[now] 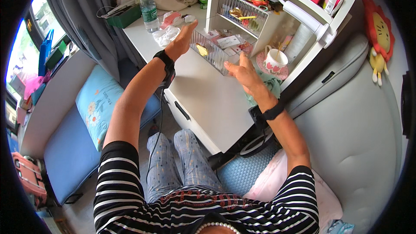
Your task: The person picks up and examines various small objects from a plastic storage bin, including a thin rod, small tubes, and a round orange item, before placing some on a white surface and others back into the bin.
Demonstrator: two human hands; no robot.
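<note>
Both hands were spread flat, holding nothing. The left hand (182, 39) and right hand (243, 73) sat on either side of a clear organizer (215, 51) on the white tabletop (208, 95), with a floral cup (274, 59) just beside it.

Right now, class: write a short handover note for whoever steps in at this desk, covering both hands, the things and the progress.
Left hand: open, empty, at the left end of the clear drawer.
Right hand: open, empty, at the drawer's near right corner.
Things: the drawer sits pulled out on the white desk, small items inside; floral cup just to the right.
Done: drawer is out of the shelf organiser.
Left: neither hand grips it yet.
</note>
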